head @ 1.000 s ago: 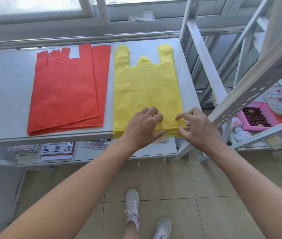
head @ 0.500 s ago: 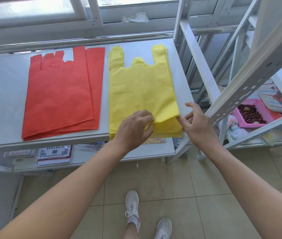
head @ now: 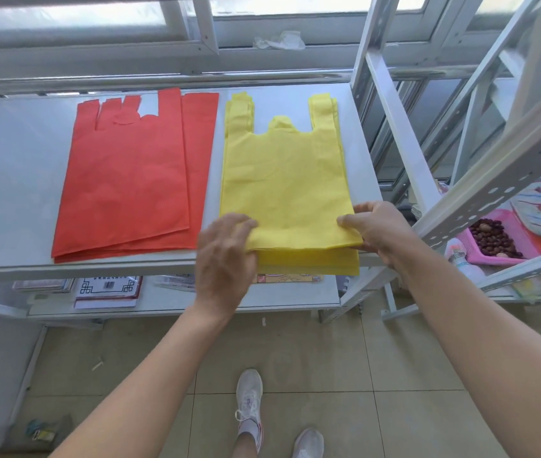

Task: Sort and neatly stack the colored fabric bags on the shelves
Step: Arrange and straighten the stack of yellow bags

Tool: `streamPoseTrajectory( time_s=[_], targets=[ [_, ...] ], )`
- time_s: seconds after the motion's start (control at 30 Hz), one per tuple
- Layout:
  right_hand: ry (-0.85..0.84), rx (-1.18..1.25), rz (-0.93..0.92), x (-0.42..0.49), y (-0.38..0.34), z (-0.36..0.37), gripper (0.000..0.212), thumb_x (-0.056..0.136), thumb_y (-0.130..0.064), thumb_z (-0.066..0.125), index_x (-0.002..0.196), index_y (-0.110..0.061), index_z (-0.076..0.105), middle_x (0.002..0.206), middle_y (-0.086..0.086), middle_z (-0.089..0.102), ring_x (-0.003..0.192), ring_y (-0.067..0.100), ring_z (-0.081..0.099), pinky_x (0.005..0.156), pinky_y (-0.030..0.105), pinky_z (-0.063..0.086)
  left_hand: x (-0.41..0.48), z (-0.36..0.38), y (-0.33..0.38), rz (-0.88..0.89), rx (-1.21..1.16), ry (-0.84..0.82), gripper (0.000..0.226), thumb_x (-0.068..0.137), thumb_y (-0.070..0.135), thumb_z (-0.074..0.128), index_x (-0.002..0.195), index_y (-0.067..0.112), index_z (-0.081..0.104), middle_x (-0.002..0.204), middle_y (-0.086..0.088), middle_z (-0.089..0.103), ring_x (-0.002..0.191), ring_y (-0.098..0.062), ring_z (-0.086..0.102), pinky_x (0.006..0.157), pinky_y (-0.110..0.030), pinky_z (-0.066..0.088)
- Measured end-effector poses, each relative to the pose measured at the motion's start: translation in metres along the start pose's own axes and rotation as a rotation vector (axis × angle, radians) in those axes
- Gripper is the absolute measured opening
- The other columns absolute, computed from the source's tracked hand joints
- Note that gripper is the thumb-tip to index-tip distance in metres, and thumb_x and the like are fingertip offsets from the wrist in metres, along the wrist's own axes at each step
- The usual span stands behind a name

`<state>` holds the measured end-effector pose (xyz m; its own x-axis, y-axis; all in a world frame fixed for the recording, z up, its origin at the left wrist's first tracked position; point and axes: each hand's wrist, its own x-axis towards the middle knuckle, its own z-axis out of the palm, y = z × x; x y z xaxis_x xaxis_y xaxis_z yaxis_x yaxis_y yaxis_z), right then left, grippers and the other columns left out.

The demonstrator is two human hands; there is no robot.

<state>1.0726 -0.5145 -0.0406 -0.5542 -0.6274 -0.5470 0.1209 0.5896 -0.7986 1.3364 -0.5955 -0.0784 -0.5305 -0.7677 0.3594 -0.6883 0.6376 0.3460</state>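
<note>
At shelf edge, L hand pinches top yellow bag; R hand too.

Shelf open leftward; post crowds right

I see plain orange-red bags and plain yellow bags on a pale grey-white shelf, a pink basket of dark maroon beans, and beige floor tiles.
</note>
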Motion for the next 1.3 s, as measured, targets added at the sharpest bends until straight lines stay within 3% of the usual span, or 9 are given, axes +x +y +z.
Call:
streamPoseTrajectory(
  time_s=[0.13,0.2,0.3,0.37,0.5,0.6,0.77,0.9,1.3],
  targets=[
    [0.041,-0.148,-0.062,0.001,0.015,0.003,0.034,0.087,-0.022,0.080,0.117,-0.018,0.064,0.108,0.001,0.075,0.097,0.022,0.074,0.087,0.052,0.062,-0.006,-0.026,-0.019,-0.468,-0.237,0.123,0.057,0.083,0.014,0.079,0.131,0.022,0.050,0.111,0.002,0.058,0.093,-0.017,0.061,0.082,-0.037,0.052],
    [0.053,-0.152,-0.087,0.001,0.016,0.004,0.030,0.088,-0.022,0.078,0.116,-0.018,0.065,0.105,0.000,0.075,0.097,0.022,0.074,0.088,0.052,0.062,0.004,-0.033,-0.018,-0.604,-0.494,0.035,0.051,0.092,0.020,0.076,0.130,0.023,0.043,0.101,0.004,0.067,0.077,-0.013,0.069,0.070,-0.036,0.057],
    [0.053,-0.194,-0.081,0.004,0.012,0.003,0.032,0.090,-0.030,0.073,0.119,-0.018,0.066,0.107,0.001,0.074,0.095,0.025,0.075,0.087,0.052,0.062,0.033,-0.035,-0.022,-0.912,-0.899,-0.128,0.028,0.105,0.034,0.057,0.124,0.015,0.052,0.106,-0.009,0.075,0.078,-0.020,0.075,0.070,-0.041,0.061],
    [0.040,-0.210,-0.070,0.009,0.006,0.004,0.034,0.089,-0.038,0.071,0.116,-0.018,0.068,0.109,0.005,0.074,0.096,0.028,0.075,0.089,0.053,0.062,0.057,-0.031,-0.031,-1.025,-1.061,-0.246,0.040,0.108,0.042,0.047,0.116,0.005,0.062,0.099,-0.011,0.075,0.075,-0.023,0.071,0.069,-0.040,0.058],
    [0.043,-0.143,-0.086,0.024,-0.018,0.012,0.012,0.098,-0.029,0.062,0.098,-0.018,0.067,0.107,0.010,0.075,0.099,0.031,0.074,0.093,0.056,0.059,0.095,-0.019,-0.038,-0.906,-0.841,-0.383,0.037,0.093,0.030,0.071,0.112,-0.003,0.070,0.098,-0.008,0.072,0.082,-0.023,0.069,0.081,-0.044,0.061],
    [0.063,-0.175,-0.158,0.028,-0.031,0.020,0.008,0.098,-0.020,0.060,0.101,-0.023,0.067,0.107,0.004,0.074,0.099,0.026,0.072,0.094,0.053,0.059,0.111,-0.016,-0.033,-0.781,-0.708,-0.389,0.015,0.099,0.014,0.063,0.109,0.009,0.071,0.103,-0.004,0.074,0.089,-0.018,0.071,0.078,-0.033,0.060],
    [0.180,-0.187,-0.347,0.012,-0.024,0.019,0.016,0.099,-0.020,0.061,0.112,-0.025,0.067,0.100,-0.002,0.076,0.091,0.022,0.073,0.079,0.042,0.060,0.102,-0.014,-0.043,-0.684,-0.639,-0.315,0.019,0.096,0.023,0.059,0.113,0.021,0.066,0.110,0.002,0.073,0.102,-0.019,0.069,0.092,-0.041,0.056],
    [0.155,-0.229,-0.245,0.012,-0.001,0.015,0.021,0.099,-0.022,0.065,0.119,-0.018,0.067,0.099,-0.005,0.074,0.094,0.016,0.072,0.081,0.037,0.059,0.085,-0.001,-0.052,-0.674,-0.634,-0.425,0.027,0.093,0.026,0.054,0.118,0.022,0.061,0.118,-0.001,0.070,0.111,-0.025,0.066,0.101,-0.051,0.052],
    [0.206,-0.301,-0.264,0.009,0.002,0.014,0.023,0.100,-0.027,0.065,0.122,-0.020,0.064,0.104,-0.004,0.073,0.097,0.016,0.069,0.083,0.039,0.057,0.089,-0.003,-0.038,-0.609,-0.524,-0.387,0.040,0.101,0.010,0.047,0.140,0.017,0.044,0.123,-0.006,0.060,0.109,-0.028,0.060,0.088,-0.039,0.049]
  ],
)
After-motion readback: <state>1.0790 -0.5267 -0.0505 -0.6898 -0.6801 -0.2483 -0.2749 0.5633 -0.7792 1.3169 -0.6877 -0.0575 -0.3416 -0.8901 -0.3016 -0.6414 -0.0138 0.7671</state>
